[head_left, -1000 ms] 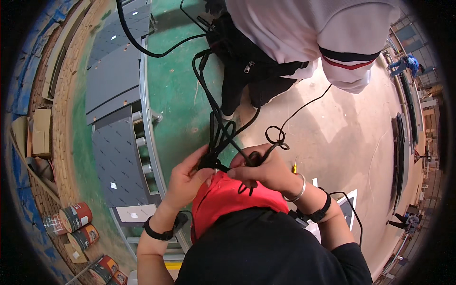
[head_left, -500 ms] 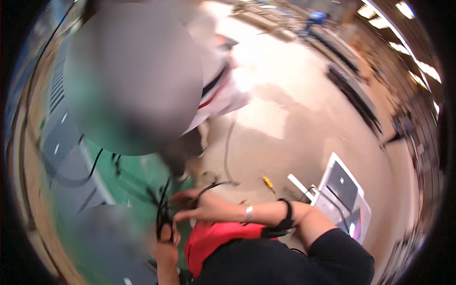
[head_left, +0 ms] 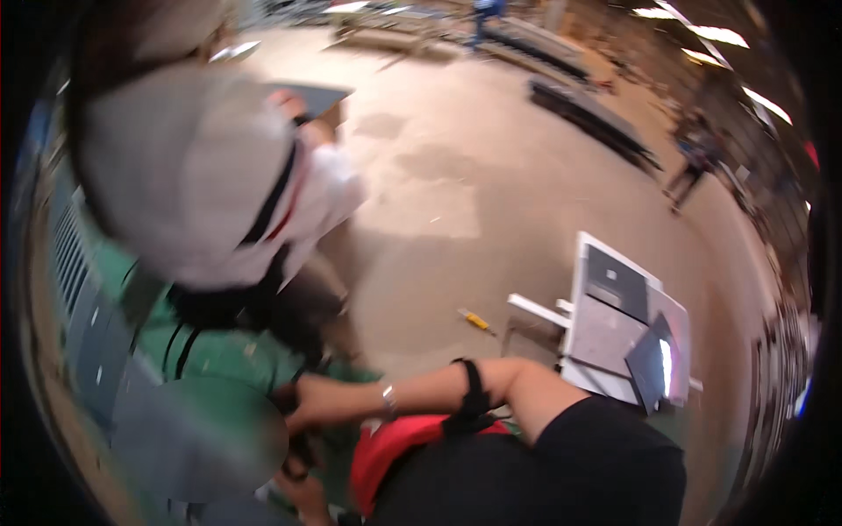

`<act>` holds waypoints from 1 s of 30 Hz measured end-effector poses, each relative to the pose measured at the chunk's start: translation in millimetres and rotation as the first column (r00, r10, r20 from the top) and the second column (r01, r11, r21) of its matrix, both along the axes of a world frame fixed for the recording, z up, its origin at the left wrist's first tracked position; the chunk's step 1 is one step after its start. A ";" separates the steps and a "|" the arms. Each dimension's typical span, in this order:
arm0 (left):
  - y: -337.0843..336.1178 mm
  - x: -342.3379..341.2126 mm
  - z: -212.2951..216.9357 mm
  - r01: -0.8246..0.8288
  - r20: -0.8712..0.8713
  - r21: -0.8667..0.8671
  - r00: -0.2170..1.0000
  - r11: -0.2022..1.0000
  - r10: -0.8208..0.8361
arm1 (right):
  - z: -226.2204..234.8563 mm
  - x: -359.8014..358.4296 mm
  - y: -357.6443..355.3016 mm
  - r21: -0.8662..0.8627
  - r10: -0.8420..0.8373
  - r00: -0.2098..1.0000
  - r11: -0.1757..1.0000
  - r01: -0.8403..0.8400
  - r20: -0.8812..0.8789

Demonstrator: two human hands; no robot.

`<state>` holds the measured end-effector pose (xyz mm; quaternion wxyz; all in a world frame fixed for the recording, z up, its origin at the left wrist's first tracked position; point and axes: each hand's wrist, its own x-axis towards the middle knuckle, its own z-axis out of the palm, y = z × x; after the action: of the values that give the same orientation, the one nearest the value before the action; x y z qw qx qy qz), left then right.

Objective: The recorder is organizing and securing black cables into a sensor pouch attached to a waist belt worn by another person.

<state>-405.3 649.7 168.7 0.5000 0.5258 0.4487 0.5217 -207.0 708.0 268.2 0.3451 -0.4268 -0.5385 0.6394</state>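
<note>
My left hand (head_left: 305,493) is low in the view, its fingers curled around a black cable (head_left: 296,473). Just above it is my right hand (head_left: 307,401), with a pale band on its wrist. A blurred grey-green round patch covers part of the space beside both hands, so the right fingers are mostly hidden. Dark material shows at the right fingertips, too smeared to name. More black cable (head_left: 184,346) loops over the green surface (head_left: 232,355) beyond my hands.
A person in a white top (head_left: 197,167) bends close by on the left. A yellow-handled tool (head_left: 476,321) lies on the floor. To the right, a white-framed stand (head_left: 574,289) bears dark flat panels (head_left: 616,282). Long dark beams (head_left: 588,118) lie farther back.
My right hand, earlier with fingers apart beside the bundled black cable, has moved left and closer to my left hand. The view has shifted, and the person in white shows more fully.
</note>
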 end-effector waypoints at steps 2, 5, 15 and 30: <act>11.4 8.1 32.9 0.130 -0.017 -0.022 0.991 0.991 -0.130 | -0.5 -0.3 2.0 -0.234 -0.097 0.984 0.970 0.061 -0.148; 7.3 4.6 51.0 0.211 0.450 -0.015 0.874 0.977 -0.182 | 5.8 -2.1 6.9 -0.428 -0.197 0.876 0.904 -0.012 -0.440; -1.7 -32.5 26.7 0.435 0.198 -0.216 0.896 0.874 -0.397 | 8.9 -2.9 14.7 -0.167 -0.044 0.904 0.985 -0.030 -0.426; 36.7 2.8 63.6 0.651 0.483 -0.488 0.756 0.581 -0.442 | 20.8 6.6 -25.5 -0.132 -0.098 0.988 0.985 0.114 0.120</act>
<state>-402.4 686.4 232.3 0.8467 0.3514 0.3248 0.2326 -200.4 682.5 288.9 0.3172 -0.5134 -0.4880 0.6306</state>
